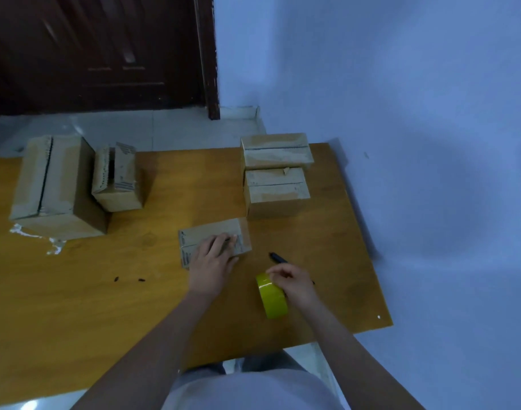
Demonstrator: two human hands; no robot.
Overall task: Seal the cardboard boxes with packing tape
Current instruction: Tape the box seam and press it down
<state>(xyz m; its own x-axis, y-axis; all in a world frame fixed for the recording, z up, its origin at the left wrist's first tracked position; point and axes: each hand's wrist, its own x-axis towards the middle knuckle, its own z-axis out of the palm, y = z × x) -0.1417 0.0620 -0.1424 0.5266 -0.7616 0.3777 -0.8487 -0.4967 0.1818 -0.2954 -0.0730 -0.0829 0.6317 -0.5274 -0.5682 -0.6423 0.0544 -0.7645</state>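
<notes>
A small flat cardboard box (212, 232) lies near the middle of the wooden table (105, 291). My left hand (213, 258) rests flat on its top with the fingers spread. To its right, my right hand (292, 284) grips a yellow-green roll of packing tape (271, 297) that stands on edge on the table. Two closed boxes sit at the back right, one (275, 152) behind the other (275, 192). On the left stand a large box (55, 184) and a smaller one (117, 179).
A black marker (278, 258) lies on the table just behind my right hand. Scraps of clear tape (53, 247) lie at the front of the large box. Two small dark bits (129, 280) lie on the table. A blue wall runs along the right, a dark door at the back.
</notes>
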